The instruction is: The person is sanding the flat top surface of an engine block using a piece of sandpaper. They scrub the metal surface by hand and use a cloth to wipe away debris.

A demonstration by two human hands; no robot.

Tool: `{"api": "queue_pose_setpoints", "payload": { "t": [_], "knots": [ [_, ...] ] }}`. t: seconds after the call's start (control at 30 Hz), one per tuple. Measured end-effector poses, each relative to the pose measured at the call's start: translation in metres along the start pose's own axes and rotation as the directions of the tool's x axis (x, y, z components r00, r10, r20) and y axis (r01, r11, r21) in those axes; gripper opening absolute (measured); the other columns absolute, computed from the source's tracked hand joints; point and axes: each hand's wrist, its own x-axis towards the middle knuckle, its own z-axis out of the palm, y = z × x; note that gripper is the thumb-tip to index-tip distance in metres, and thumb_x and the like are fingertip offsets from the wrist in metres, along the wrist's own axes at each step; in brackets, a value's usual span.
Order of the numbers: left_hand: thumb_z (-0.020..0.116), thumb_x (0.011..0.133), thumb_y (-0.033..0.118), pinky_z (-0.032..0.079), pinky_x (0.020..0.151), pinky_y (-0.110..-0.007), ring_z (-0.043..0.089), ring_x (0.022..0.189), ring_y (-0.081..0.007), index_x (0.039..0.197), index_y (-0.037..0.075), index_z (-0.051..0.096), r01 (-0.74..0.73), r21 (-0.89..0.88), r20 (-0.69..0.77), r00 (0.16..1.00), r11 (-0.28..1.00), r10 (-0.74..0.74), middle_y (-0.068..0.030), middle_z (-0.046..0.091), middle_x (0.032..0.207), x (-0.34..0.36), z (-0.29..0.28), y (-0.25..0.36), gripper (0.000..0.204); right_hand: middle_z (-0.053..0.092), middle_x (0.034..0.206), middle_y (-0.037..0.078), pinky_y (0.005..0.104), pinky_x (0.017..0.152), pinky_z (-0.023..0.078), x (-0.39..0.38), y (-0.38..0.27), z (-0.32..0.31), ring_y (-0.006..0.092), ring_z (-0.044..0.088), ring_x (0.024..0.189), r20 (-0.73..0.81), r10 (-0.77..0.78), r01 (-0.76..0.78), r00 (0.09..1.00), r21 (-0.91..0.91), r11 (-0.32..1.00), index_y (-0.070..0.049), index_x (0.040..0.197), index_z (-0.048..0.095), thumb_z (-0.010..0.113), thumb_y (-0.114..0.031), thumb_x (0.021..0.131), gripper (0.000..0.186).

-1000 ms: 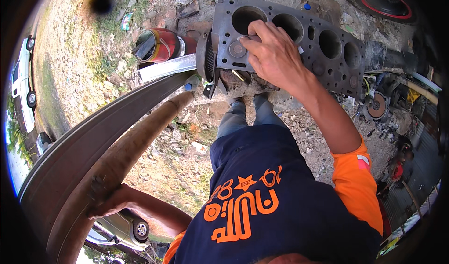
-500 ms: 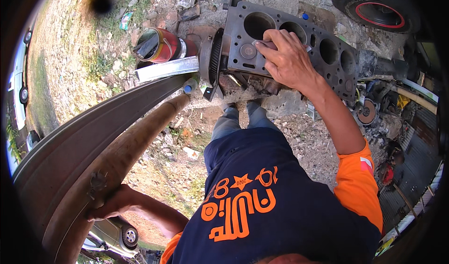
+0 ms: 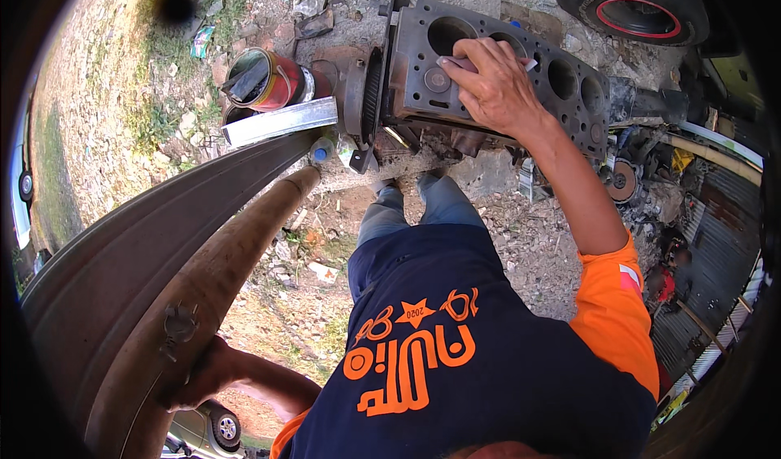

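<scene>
Right hand pressed a sanding pad flat on the engine block; even pressure mattered. Left hand gripped a rusty rail.

Hard daylight falls from above on the dark grey cast-iron engine block with round cylinder bores, leaving its top face evenly lit and the bores black. Left of the block, the bright bent sheet-metal strip glares almost white. Below the block, the gravel ground lies in deep shadow. The focus is sharp around the block and softens toward the rim. Fisheye distortion bends the long rust-brown metal beam, lower left of the block, into a curve. A black vignette rings the picture, and a dark round smudge sits upper left of the block.
</scene>
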Motion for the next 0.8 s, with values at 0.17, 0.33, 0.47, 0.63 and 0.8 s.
{"api": "queue_pose_setpoints", "payload": {
  "t": [0.17,0.33,0.47,0.63,0.8],
  "knots": [
    [0.051,0.098,0.075,0.038,0.128,-0.061,0.051,0.147,-0.0466,0.161,-0.001,0.043,0.054,0.002,-0.036,0.998,0.999,-0.054,-0.0303,0.048,0.161,-0.013,0.019,0.011,0.099,0.061,0.120,0.009,0.0456,0.099,0.047,0.020,0.001,0.005,0.0273,0.060,0.115,-0.030,0.000,0.001,1.000,0.029,1.000,-0.004,0.116,0.080,0.078,-0.009,0.080,0.036],
    [0.053,0.096,0.076,0.035,0.130,-0.060,0.049,0.149,-0.0458,0.162,0.000,0.043,0.074,0.029,-0.065,0.995,0.997,-0.072,-0.0304,0.046,0.162,-0.012,0.016,0.013,0.101,0.062,0.120,0.009,0.0447,0.099,0.046,0.002,-0.004,0.003,0.0276,0.061,0.114,0.007,0.037,-0.037,0.999,0.021,0.999,-0.005,0.115,0.080,0.077,-0.009,0.079,0.036],
    [0.061,0.096,0.063,0.049,0.120,-0.057,0.063,0.135,-0.0354,0.149,0.005,0.058,0.099,-0.108,-0.138,0.984,0.989,-0.113,-0.0208,0.062,0.148,-0.012,0.016,0.010,0.079,0.063,0.119,0.009,0.0448,0.098,0.047,0.017,-0.007,0.006,0.0275,0.061,0.113,-0.007,0.071,-0.071,0.997,0.056,0.996,-0.005,0.116,0.080,0.077,-0.008,0.079,0.037],
    [0.055,0.096,0.072,0.041,0.125,-0.058,0.054,0.145,-0.0386,0.155,0.004,0.053,0.148,-0.025,-0.209,0.966,0.989,-0.150,-0.0242,0.054,0.157,-0.013,0.023,0.021,0.090,0.064,0.119,0.009,0.0440,0.096,0.047,-0.009,-0.007,-0.003,0.0274,0.061,0.111,0.025,0.078,-0.080,0.997,0.084,0.993,-0.005,0.116,0.081,0.077,-0.007,0.078,0.038],
    [0.056,0.097,0.064,0.049,0.118,-0.057,0.066,0.131,-0.0327,0.141,0.002,0.064,0.055,-0.021,-0.259,0.964,0.998,-0.058,-0.0194,0.067,0.142,-0.002,0.010,0.002,0.077,0.064,0.121,0.009,0.0459,0.095,0.047,0.019,0.005,0.003,0.0283,0.061,0.110,-0.012,0.005,-0.004,1.000,0.139,0.990,-0.005,0.121,0.080,0.079,-0.006,0.075,0.046]
  ]
}}
